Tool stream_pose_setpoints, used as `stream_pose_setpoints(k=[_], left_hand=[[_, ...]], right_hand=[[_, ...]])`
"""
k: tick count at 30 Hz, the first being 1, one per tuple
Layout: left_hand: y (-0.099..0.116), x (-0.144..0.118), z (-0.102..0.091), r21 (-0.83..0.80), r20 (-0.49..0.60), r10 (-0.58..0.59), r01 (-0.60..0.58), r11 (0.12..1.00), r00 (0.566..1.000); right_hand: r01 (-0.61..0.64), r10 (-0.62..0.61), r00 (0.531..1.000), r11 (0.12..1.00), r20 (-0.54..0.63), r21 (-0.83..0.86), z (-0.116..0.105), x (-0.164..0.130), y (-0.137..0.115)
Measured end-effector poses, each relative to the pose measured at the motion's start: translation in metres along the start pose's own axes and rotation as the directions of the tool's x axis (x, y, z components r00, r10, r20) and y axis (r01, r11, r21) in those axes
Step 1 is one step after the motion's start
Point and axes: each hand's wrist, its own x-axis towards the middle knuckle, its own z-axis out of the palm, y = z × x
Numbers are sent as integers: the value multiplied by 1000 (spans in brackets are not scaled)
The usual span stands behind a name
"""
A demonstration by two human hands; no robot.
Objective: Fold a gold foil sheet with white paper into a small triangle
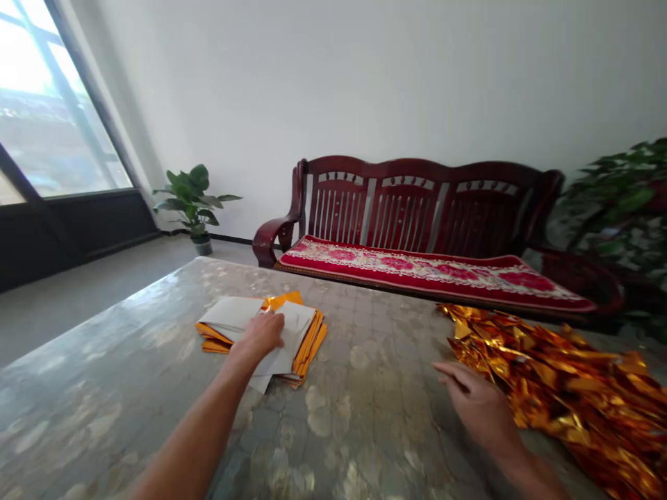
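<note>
My left hand (263,335) lies on top of a stack of paper sheets (298,319), white on the upper faces and orange-gold at the edges. Its thumb is apart from the other fingers, whose tips press on the sheets and are partly hidden; no sheet is seen lifted. To the right, my right hand (476,403) hovers over the table with its index finger stretched out and nothing visible in it. Close beside it spreads a heap of shiny gold folded foil paper pieces (552,368).
The table (365,417) has a glossy floral cover. Behind it stands a dark red wooden bench (401,201) with a red flowered seat mat (417,269). A potted plant (190,194) is at the back left, leafy foliage (625,194) at the right, and a window (57,104) at the left.
</note>
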Motion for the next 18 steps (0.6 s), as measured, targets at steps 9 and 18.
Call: stream_pose_setpoints(k=[9,18], left_hand=[[-1,-2,18,41,-11,25,-24,999,1000],[2,1,28,60,-46,65,-62,996,997]], right_hand=[[-149,134,981,984,143,95,49,6,-26],[-179,161,979,973,123,146,50,0,-28]])
